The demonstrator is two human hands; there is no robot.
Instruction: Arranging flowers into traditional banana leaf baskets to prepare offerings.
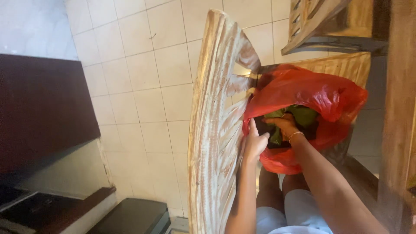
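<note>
A red plastic bag [312,93] sits open on a wooden chair seat, against the carved chair back [216,130]. Inside it lie green leafy things [303,115]. My left hand [255,143] grips the bag's near rim beside the chair back. My right hand [284,126], with a thin bracelet at the wrist, reaches into the bag's mouth and touches the green contents; its fingers are partly hidden, so whether they are closed on anything is unclear.
White floor tiles [143,86] spread to the left. A dark wooden cabinet [43,108] stands at far left, a dark bin [134,216] at the bottom. Another wooden chair [329,26] is at top right, a wooden edge [398,130] along the right.
</note>
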